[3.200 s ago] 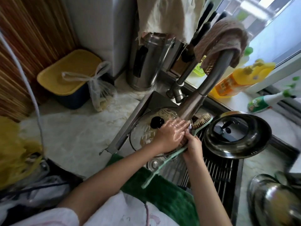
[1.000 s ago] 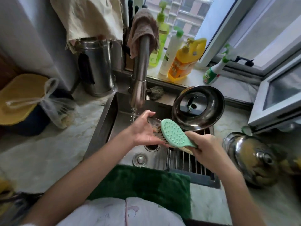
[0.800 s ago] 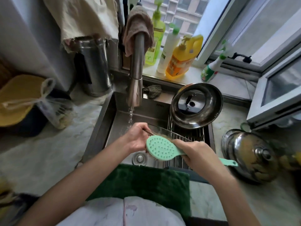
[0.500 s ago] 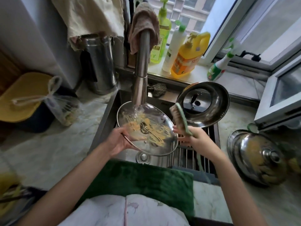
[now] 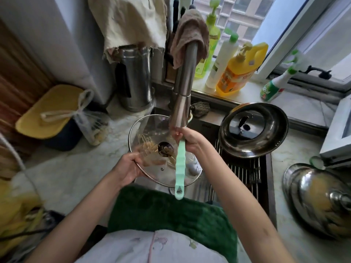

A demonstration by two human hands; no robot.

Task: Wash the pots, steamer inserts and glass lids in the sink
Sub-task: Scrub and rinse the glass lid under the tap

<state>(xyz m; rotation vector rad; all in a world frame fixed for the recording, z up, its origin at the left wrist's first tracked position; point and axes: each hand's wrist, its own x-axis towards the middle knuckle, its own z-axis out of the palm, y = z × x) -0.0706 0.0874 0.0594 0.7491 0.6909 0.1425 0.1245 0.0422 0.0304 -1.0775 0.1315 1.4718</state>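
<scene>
A round glass lid (image 5: 152, 126) with a dark knob is tilted over the sink (image 5: 245, 175), under the steel faucet (image 5: 183, 88). My left hand (image 5: 129, 167) grips its near left rim. My right hand (image 5: 191, 138) holds a mint-green brush (image 5: 180, 168) just below the spout; the handle hangs down toward me and the bristle head is hidden behind the spout and my fingers. A steel pot lid (image 5: 252, 128) lies upside down across the sink's far right corner. Another domed steel lid (image 5: 321, 198) rests on the counter at right.
Soap and detergent bottles (image 5: 240, 71) stand on the windowsill. A steel canister (image 5: 135, 78), a tied plastic bag (image 5: 89, 122) and a yellow-lidded bin (image 5: 47, 112) are on the left counter. A green towel (image 5: 171, 211) drapes the sink's front edge. A brown cloth (image 5: 190, 37) hangs on the faucet.
The brush has been turned so that its head is up at the spout and its handle hangs down. The glass lid has shifted back and left under the faucet, still held at its rim.
</scene>
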